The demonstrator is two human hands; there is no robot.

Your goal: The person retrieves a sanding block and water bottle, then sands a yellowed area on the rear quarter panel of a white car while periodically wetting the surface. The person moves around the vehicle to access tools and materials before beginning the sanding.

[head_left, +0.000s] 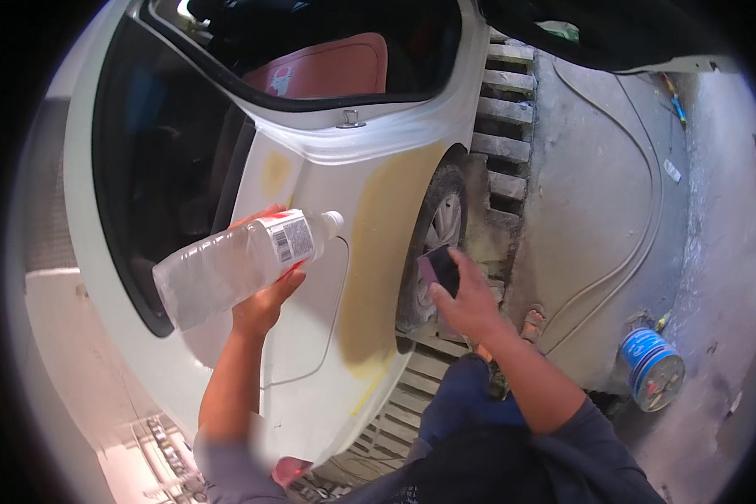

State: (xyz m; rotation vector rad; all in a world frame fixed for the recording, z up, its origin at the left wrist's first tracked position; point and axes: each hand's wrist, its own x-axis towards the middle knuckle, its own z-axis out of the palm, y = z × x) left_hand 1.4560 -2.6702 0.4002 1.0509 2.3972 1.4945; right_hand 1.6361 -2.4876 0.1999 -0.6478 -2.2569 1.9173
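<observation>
My left hand (265, 298) grips a clear plastic bottle (210, 269) with a white cap, tilted on its side with the cap end to the right, over a white car's rear side panel (302, 344). My right hand (466, 294) holds a small block (439, 267), dark with a pinkish side, in front of the rear wheel (437, 210). Beige filler patches (374, 214) cover the panel around the wheel arch and beside the window. The bottle hides part of the panel behind it.
A slatted drain grate (504, 109) runs beside the car. A hose (651, 210) lies on the concrete at right. A blue-and-white bucket (653, 365) stands near the right wall, with a blue-handled tool (676, 105) farther back. My sandalled foot (533, 323) is beside the grate.
</observation>
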